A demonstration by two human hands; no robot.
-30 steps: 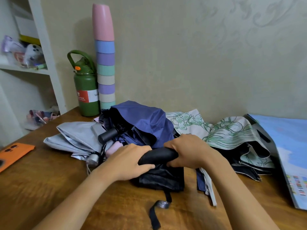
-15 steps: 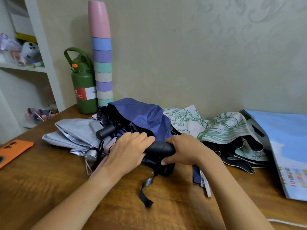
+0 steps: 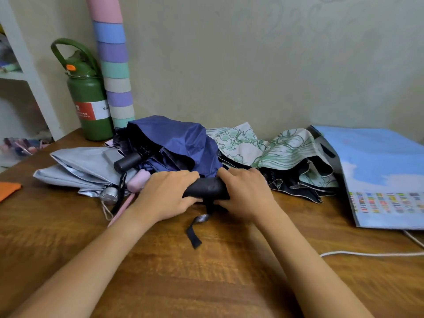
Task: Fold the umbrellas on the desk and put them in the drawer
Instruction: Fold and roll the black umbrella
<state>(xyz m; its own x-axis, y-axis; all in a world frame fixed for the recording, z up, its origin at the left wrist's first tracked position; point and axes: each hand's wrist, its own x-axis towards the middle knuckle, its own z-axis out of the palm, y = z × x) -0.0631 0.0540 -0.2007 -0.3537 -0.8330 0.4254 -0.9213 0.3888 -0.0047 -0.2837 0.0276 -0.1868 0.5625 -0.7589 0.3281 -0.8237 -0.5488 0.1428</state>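
Two hands [image 3: 168, 195] [image 3: 246, 193], black umbrella [image 3: 206, 188], illegible bottle label [image 3: 93, 110]

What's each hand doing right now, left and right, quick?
Left hand: closed around the left end of the rolled black umbrella.
Right hand: closed around the right end of the same umbrella.

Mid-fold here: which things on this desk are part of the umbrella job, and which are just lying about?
Job:
black umbrella, gripped by left hand and right hand
blue umbrella
grey umbrella
floral umbrella

Lying about:
green bottle
stack of cups
blue bag
white cable
orange item
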